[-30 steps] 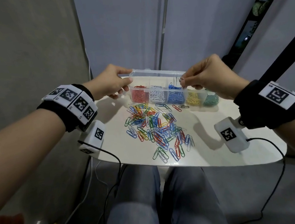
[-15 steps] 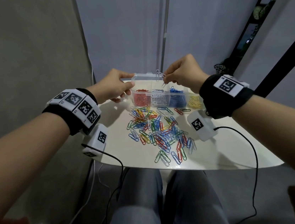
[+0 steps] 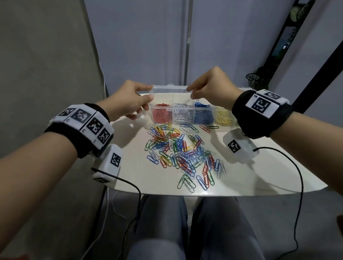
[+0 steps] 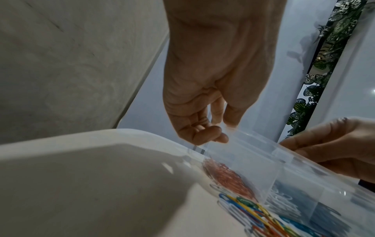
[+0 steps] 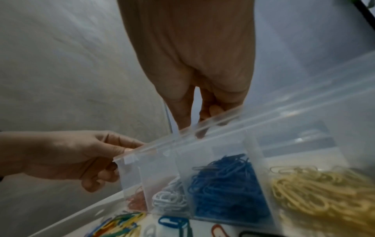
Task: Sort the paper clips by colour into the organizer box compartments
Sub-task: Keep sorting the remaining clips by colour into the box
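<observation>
Clear box [image 3: 168,87], bright clips, white table [image 3: 247,176]

In the box, red clips [image 3: 160,116] fill the nine o'clock cell, then white clips [image 3: 183,115], blue clips [image 3: 203,116] and yellow clips [image 3: 224,118] toward three o'clock. At six o'clock of it lies a loose pile [image 3: 181,150] mixing red, blue, green, yellow and white. Both wrists carry black bands [image 3: 259,116] with white tags [image 3: 85,123] in black square patterns. The trousers [image 3: 179,237] are grey.

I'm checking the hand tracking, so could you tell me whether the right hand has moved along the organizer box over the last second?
Yes. The right hand has shifted left along the organizer box, from above the yellow compartment end to above the white compartment, and now pinches the lid.
</observation>
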{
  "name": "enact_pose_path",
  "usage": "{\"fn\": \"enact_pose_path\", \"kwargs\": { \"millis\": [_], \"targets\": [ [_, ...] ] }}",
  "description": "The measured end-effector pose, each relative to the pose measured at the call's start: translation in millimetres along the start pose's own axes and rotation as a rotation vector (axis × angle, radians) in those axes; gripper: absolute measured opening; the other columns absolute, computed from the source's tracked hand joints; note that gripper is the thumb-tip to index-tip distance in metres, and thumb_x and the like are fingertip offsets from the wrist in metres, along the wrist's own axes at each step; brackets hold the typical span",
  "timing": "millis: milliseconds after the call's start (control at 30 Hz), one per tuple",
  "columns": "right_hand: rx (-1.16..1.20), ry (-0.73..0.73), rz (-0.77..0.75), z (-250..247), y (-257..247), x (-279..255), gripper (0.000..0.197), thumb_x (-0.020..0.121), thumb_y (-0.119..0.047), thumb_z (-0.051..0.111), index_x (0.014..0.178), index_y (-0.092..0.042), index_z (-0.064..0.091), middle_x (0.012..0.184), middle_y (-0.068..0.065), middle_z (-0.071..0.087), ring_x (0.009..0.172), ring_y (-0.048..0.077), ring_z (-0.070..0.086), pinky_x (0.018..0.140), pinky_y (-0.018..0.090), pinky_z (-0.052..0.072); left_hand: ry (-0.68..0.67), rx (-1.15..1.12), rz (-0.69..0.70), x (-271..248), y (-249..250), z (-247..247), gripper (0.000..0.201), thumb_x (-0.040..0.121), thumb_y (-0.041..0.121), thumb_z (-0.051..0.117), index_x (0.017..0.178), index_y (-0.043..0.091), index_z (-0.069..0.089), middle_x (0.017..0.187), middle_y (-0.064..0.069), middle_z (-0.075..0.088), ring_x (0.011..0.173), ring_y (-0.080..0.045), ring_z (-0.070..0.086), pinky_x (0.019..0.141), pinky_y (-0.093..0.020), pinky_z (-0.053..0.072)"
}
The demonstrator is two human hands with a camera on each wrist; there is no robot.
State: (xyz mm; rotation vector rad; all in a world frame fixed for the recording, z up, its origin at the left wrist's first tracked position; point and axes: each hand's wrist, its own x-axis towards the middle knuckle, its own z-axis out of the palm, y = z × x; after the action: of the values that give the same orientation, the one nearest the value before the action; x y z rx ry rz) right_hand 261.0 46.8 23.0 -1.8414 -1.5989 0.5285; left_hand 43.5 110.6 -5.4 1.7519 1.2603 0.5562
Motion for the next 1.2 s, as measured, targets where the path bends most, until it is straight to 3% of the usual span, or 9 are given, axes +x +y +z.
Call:
{"fn": "enact_pose_path", "kwargs": {
  "millis": [67,200,333,433,500,567,700,900,1200],
  "targets": [
    [0.043,-0.008,-0.040,-8.2,-5.7,-8.5,0.022,0.080,-0.002,0.074,0.101,-0.006,0.075,0.086,0.011,0.071,0.069,0.011,0.061,0.068,0.022,0.050,-0.001,-0.004,-0.003,0.2,0.1,0.0,0.049,0.098,0.020,0.057,0.145,0.018,0.043,0.071,-0.006,0.060,0.054,-0.013,0.043,0.047,-0.025,0.040],
    [0.062,0.027,-0.099,-32.5,-11.4,-34.0,0.014,0.080,-0.002,0.073,0.093,-0.006,0.076,0.071,0.005,0.066,0.044,-0.004,0.047,0.047,0.007,0.036,-0.002,0.000,-0.002,1.1,-0.8,-0.8,0.049,0.097,0.021,0.057,0.145,0.019,0.044,0.073,-0.006,0.060,0.055,-0.013,0.044,0.046,-0.025,0.042],
    [-0.205,-0.118,-0.134,-39.6,-3.2,-62.8,0.008,0.080,-0.001,0.071,0.083,-0.006,0.077,0.076,0.010,0.073,0.063,0.003,0.057,0.062,0.016,0.049,-0.002,-0.021,0.005,1.1,-1.9,0.0,0.048,0.097,0.020,0.058,0.143,0.018,0.046,0.072,-0.006,0.060,0.054,-0.013,0.043,0.046,-0.024,0.040],
    [-0.476,-0.314,-0.118,-30.2,14.5,-72.4,0.017,0.084,-0.008,0.067,0.098,-0.005,0.075,0.094,0.009,0.073,0.080,0.016,0.062,0.076,0.028,0.049,-0.006,-0.030,0.005,0.6,-2.4,-0.1,0.048,0.097,0.021,0.058,0.143,0.018,0.045,0.071,-0.006,0.059,0.053,-0.013,0.043,0.046,-0.023,0.039],
    [-0.602,-0.447,-0.110,-23.9,23.2,-76.0,0.020,0.086,-0.013,0.062,0.103,-0.005,0.070,0.095,0.009,0.069,0.084,0.027,0.061,0.076,0.034,0.048,-0.007,-0.034,0.002,0.7,-2.3,-0.5,0.048,0.097,0.021,0.058,0.143,0.019,0.045,0.070,-0.006,0.058,0.052,-0.013,0.042,0.045,-0.022,0.039],
    [-0.608,-0.536,-0.121,-19.3,24.0,-82.6,0.017,0.089,-0.013,0.057,0.102,-0.007,0.067,0.097,0.004,0.066,0.081,0.022,0.058,0.072,0.031,0.045,-0.011,-0.030,0.000,0.4,-2.0,-1.1,0.048,0.097,0.021,0.058,0.143,0.019,0.045,0.070,-0.006,0.058,0.052,-0.013,0.041,0.045,-0.023,0.039],
    [-0.523,-0.613,-0.255,-11.8,20.4,-91.2,0.031,0.094,-0.016,0.055,0.124,-0.014,0.063,0.125,0.000,0.064,0.107,0.016,0.060,0.092,0.033,0.050,-0.019,-0.029,-0.005,0.3,-1.4,-2.4,0.048,0.097,0.020,0.058,0.143,0.020,0.045,0.071,-0.007,0.058,0.053,-0.014,0.041,0.047,-0.024,0.039],
    [-0.461,-0.604,-0.344,12.0,-6.2,-71.9,0.037,0.098,-0.028,0.052,0.134,-0.020,0.055,0.144,-0.004,0.049,0.131,0.015,0.046,0.109,0.036,0.039,-0.026,0.020,-0.012,0.0,2.3,-5.7,0.047,0.096,0.022,0.060,0.142,0.022,0.047,0.075,-0.007,0.061,0.057,-0.013,0.044,0.049,-0.025,0.043],
    [-0.588,-0.771,-0.482,56.8,-32.2,-57.0,0.045,0.096,-0.036,0.054,0.136,-0.015,0.051,0.148,0.009,0.039,0.128,0.029,0.046,0.104,0.042,0.043,-0.031,0.072,-0.013,-0.4,4.2,-7.4,0.048,0.096,0.025,0.060,0.142,0.023,0.047,0.075,-0.005,0.061,0.056,-0.013,0.045,0.052,-0.026,0.044]
  ]
}}
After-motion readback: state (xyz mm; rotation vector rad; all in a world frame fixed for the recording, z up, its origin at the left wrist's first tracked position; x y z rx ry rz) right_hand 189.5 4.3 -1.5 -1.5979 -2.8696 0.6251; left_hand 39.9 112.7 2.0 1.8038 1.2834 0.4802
